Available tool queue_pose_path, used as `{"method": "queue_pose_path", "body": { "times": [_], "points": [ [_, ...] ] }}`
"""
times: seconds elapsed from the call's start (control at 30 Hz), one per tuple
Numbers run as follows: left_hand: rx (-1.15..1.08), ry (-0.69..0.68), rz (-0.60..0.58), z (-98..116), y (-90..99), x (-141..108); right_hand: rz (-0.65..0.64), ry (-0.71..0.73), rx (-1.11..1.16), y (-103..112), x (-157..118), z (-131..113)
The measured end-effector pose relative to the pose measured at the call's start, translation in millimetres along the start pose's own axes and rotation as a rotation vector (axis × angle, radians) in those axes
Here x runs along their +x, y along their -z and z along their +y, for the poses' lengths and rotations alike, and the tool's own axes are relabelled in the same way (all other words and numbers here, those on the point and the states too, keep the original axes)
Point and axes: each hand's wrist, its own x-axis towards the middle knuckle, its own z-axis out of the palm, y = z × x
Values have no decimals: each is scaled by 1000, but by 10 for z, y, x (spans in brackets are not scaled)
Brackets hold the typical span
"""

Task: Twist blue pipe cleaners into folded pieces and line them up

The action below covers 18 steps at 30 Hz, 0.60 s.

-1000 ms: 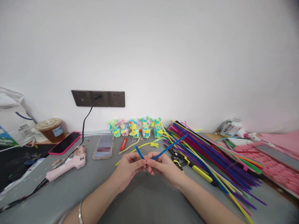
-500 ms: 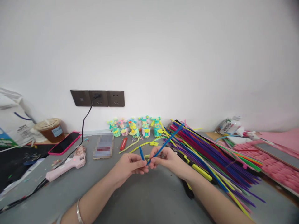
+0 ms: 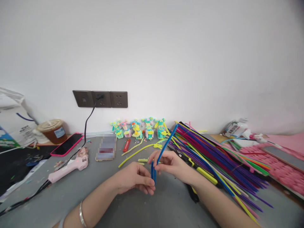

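A blue pipe cleaner (image 3: pixel 167 143) is held between both hands above the grey table (image 3: pixel 142 210). Its lower part is folded into close, parallel strands, while one long end slants up to the right. My left hand (image 3: pixel 140 179) pinches the folded bottom between thumb and fingers. Higher up, my right hand (image 3: pixel 167 162) grips the strands with thumb and forefinger. Behind the hands lie a yellow pipe cleaner (image 3: pixel 135 154) and short pale yellow pieces (image 3: pixel 142 160). Black and yellow pliers (image 3: pixel 206 175) lie partly under my right forearm.
Bundled coloured pipe cleaners (image 3: pixel 213 155) spread across the right. Several small pastel figures (image 3: pixel 137 129) line the wall. A pink glue gun (image 3: pixel 68 169), a phone (image 3: pixel 106 148), a pink-cased phone (image 3: pixel 66 145) and a drink cup (image 3: pixel 53 131) occupy the left. A red strip (image 3: pixel 126 145) lies midway.
The blue pipe cleaner's short end has been brought alongside the long strand, forming a narrow fold. My left hand has moved slightly down, and the long end stands steeper.
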Motion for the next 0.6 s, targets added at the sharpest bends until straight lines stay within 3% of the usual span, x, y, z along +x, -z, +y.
{"method": "queue_pose_path", "body": {
  "times": [0.17, 0.33, 0.47, 0.6],
  "points": [
    [33, 3, -28, 29, -14, -16, 51, -46, 50, -60, 16, 56],
    [127, -157, 94, 44, -30, 43, 223, -25, 59, 9, 45, 135],
    [464, -415, 294, 11, -63, 56, 359, 5, 36, 81, 78, 186],
    [885, -508, 390, -22, -87, 17, 392, 22, 23, 63, 88, 199]
  ]
}}
